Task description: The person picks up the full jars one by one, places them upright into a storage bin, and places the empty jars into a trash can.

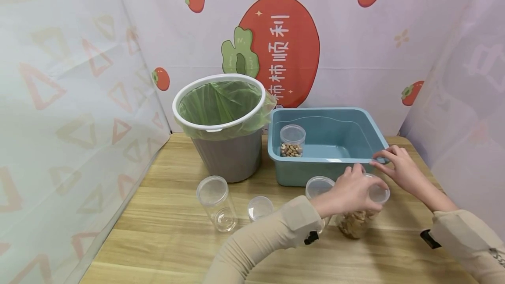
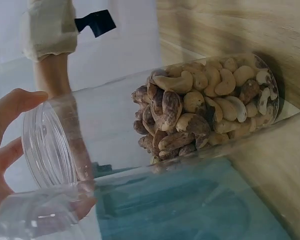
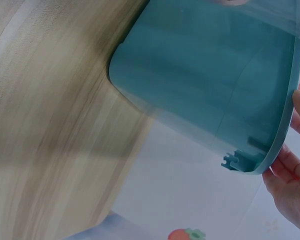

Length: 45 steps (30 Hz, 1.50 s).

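Note:
My left hand [image 1: 357,187] grips the lidded top of a clear jar of cashews [image 1: 357,222] that stands on the wooden table just before the blue tub [image 1: 327,170]. In the left wrist view the cashew jar [image 2: 200,115] fills the frame, with my fingers [image 2: 10,110] at its lid end. My right hand [image 1: 380,157] holds the tub's front right corner rim, finger above and thumb below. The right wrist view shows the blue tub [image 3: 205,75] from outside, my fingers [image 3: 290,175] curled at that corner. A small lidded jar of nuts [image 1: 292,140] stands inside the tub.
A grey bin with a green bag [image 1: 218,100] stands left of the tub. On the table are a tall empty clear jar [image 1: 216,203], a small clear jar [image 1: 260,207] and another lidded clear jar [image 1: 318,186] partly behind my left wrist. Printed cloth walls enclose the table.

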Motion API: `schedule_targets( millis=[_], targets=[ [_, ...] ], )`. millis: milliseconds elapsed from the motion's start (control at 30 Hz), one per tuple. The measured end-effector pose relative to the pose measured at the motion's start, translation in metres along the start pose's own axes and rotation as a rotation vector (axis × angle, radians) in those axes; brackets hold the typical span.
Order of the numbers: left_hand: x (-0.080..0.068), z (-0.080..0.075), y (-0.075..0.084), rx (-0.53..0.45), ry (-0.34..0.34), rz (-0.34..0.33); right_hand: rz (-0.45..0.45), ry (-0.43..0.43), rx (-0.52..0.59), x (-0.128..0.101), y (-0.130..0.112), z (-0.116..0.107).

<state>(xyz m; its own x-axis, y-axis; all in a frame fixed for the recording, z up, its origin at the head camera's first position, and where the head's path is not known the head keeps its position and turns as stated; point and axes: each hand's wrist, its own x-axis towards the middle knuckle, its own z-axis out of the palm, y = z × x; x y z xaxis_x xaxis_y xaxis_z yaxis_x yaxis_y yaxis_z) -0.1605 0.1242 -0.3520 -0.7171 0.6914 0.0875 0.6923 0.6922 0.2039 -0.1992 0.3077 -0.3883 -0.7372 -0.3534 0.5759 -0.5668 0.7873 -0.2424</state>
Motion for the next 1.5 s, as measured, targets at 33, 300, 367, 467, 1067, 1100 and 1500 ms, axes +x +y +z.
schedule_targets(
  millis=[33,300,367,467,1067,1100,1500],
  targets=[
    [0.000,-0.002,0.000,-0.001,0.002,0.007,-0.003,0.000,-0.001,0.000,0.000,0.000],
    [-0.002,-0.020,0.001,0.010,-0.009,0.045,-0.013,0.000,0.003,0.000,0.001,-0.001],
    [-0.003,-0.025,0.000,-0.008,-0.006,0.046,-0.021,-0.001,0.004,0.000,0.001,-0.001],
    [-0.004,-0.031,-0.002,-0.042,0.004,0.045,-0.036,-0.006,0.007,0.001,0.002,-0.001],
    [-0.004,-0.088,-0.014,-0.171,0.056,0.024,-0.011,-0.037,-0.008,0.000,0.004,-0.004],
    [-0.003,-0.092,-0.015,-0.186,0.057,0.022,0.004,-0.041,-0.002,0.000,0.004,-0.004],
    [0.001,-0.141,-0.030,-0.299,0.125,0.007,-0.036,-0.016,-0.030,0.000,0.006,-0.002]
  ],
)
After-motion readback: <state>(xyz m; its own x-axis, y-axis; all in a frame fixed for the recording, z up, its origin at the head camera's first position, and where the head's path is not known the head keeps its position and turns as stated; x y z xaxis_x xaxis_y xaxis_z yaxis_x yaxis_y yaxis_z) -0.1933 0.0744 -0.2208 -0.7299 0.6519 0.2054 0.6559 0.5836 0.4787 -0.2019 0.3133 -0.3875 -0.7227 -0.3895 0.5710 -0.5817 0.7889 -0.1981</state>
